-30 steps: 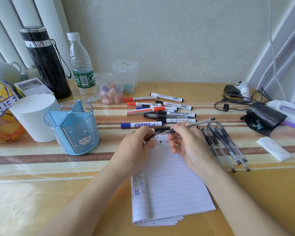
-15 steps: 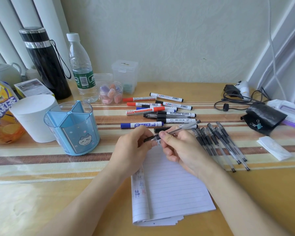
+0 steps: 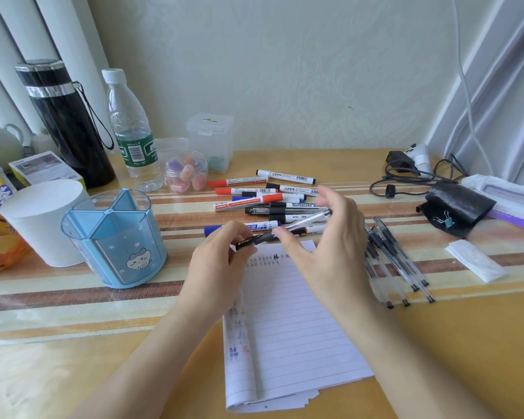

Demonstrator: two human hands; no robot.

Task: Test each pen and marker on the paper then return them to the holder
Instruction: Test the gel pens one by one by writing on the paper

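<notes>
The left hand (image 3: 224, 255) pinches the dark end of a clear gel pen (image 3: 304, 221), held just above the top edge of the lined paper (image 3: 291, 328) at centre frame. The right hand (image 3: 327, 246) is spread loose, its thumb tip at the barrel. The cap likely needs pressing fully home before the pen drops into the blue holder (image 3: 103, 255) at left.

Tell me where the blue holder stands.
In the head view the holder stands left of centre, just right of a white cylinder, in front of the water bottle and left of the paper.
</notes>
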